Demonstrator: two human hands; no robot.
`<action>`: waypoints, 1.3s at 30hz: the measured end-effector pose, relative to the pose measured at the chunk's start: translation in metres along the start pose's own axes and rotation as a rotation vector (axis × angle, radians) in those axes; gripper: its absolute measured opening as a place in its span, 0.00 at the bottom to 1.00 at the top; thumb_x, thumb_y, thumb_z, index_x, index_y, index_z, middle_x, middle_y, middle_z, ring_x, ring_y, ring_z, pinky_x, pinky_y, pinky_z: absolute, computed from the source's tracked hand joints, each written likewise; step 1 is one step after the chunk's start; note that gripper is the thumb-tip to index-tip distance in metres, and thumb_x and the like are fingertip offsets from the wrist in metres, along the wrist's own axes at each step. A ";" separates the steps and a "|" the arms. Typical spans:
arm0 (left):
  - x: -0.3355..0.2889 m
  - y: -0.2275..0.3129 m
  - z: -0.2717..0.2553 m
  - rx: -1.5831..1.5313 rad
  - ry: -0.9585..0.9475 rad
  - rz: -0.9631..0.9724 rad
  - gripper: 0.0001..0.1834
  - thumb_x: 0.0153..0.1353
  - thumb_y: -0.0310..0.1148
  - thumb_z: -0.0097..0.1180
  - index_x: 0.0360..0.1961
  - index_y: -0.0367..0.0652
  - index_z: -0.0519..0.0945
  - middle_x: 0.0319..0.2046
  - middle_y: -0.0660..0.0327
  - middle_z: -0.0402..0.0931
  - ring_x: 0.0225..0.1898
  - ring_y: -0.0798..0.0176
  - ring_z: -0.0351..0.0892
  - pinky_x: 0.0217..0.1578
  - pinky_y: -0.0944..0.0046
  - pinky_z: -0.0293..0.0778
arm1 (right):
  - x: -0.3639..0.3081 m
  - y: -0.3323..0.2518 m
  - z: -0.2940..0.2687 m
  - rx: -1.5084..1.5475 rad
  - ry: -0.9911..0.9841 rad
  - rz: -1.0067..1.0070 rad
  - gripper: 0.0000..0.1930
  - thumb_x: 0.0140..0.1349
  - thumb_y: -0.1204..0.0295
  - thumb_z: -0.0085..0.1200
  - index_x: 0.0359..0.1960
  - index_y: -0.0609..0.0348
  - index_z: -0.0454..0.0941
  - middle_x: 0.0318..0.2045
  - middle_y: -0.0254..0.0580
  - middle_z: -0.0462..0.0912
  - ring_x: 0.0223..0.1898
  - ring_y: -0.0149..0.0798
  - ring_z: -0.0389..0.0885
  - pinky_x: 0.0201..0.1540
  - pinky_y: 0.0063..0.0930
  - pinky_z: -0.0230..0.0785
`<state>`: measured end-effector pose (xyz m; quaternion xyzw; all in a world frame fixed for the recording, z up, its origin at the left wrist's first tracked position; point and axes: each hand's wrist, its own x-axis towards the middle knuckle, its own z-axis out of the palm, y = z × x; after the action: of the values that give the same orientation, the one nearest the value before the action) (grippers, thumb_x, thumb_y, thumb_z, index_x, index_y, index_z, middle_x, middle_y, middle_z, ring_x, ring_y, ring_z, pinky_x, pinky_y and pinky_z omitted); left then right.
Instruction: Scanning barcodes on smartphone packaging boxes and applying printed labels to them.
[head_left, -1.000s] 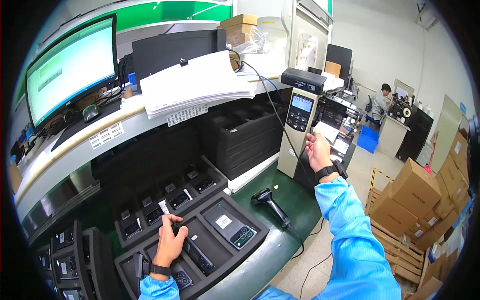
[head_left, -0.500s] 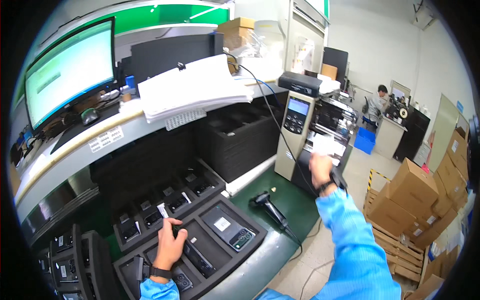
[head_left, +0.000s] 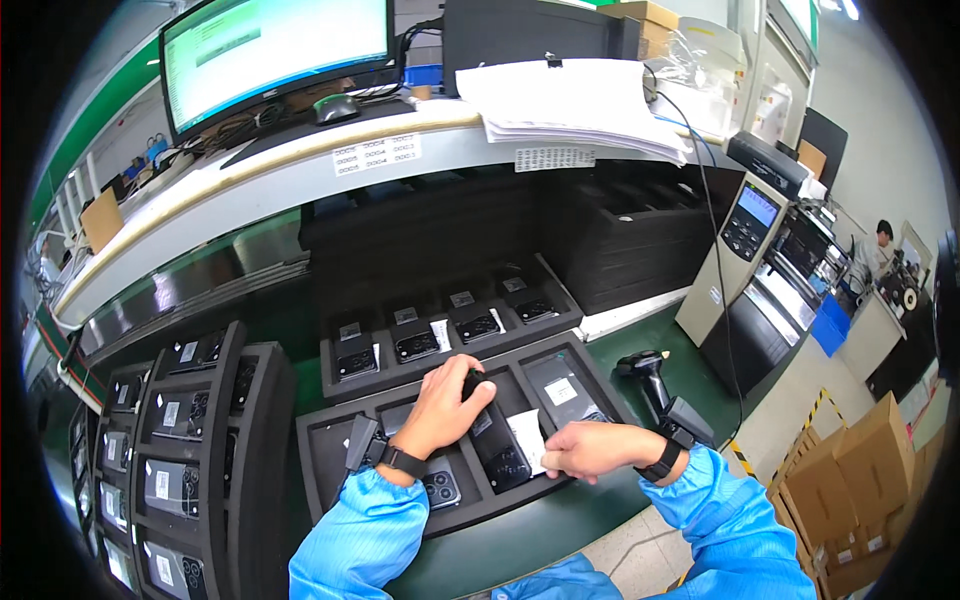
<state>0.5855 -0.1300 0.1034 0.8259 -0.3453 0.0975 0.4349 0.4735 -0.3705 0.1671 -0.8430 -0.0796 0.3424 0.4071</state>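
Note:
A black foam tray (head_left: 325, 440) with compartments lies on the green bench in front of me. In one middle compartment a dark smartphone (head_left: 505, 465) stands tilted, its camera end nearest me. My left hand (head_left: 440, 405) is closed on the phone's far end, thumb and fingers around it. A white paper label (head_left: 527, 440) lies along the phone's right side. Its near edge is pinched between the fingers of my right hand (head_left: 600, 450). Another phone (head_left: 562, 392) with a white sticker lies in the compartment to the right, and a further phone (head_left: 440, 488) is partly under my left wrist.
Behind is a second foam tray (head_left: 400, 378) of phones. Loaded trays (head_left: 215, 470) stand on edge at left. A barcode scanner (head_left: 645, 380), its cable and a label printer (head_left: 725, 270) are at right. A shelf with a monitor (head_left: 280, 60) and papers (head_left: 570, 95) overhangs the back.
My right hand has come from the label printer to the tray, with the white label in it. My left hand stays on the phone. The view has swung right to left.

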 end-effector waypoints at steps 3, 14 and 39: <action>-0.002 0.004 0.000 0.079 -0.057 0.009 0.21 0.66 0.45 0.58 0.53 0.42 0.77 0.51 0.52 0.76 0.59 0.47 0.74 0.63 0.49 0.64 | 0.001 0.009 -0.002 -0.216 0.251 0.041 0.26 0.68 0.52 0.57 0.24 0.65 0.83 0.20 0.46 0.83 0.23 0.40 0.83 0.29 0.36 0.75; -0.011 0.006 -0.001 0.243 -0.081 0.024 0.25 0.61 0.46 0.62 0.55 0.44 0.80 0.62 0.49 0.70 0.65 0.44 0.67 0.67 0.45 0.59 | -0.023 0.149 -0.037 -0.201 1.269 0.173 0.34 0.51 0.67 0.67 0.62 0.65 0.74 0.46 0.62 0.85 0.50 0.60 0.84 0.55 0.47 0.75; -0.056 -0.027 -0.066 0.385 -0.087 -0.057 0.17 0.73 0.44 0.48 0.45 0.52 0.88 0.56 0.57 0.80 0.58 0.50 0.76 0.57 0.49 0.66 | 0.016 -0.039 0.070 0.876 -0.074 -0.151 0.26 0.69 0.69 0.60 0.62 0.64 0.64 0.36 0.47 0.85 0.24 0.31 0.84 0.23 0.21 0.76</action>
<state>0.5703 -0.0403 0.0999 0.9068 -0.3149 0.1136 0.2562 0.4464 -0.2938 0.1570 -0.5699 -0.0030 0.3429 0.7468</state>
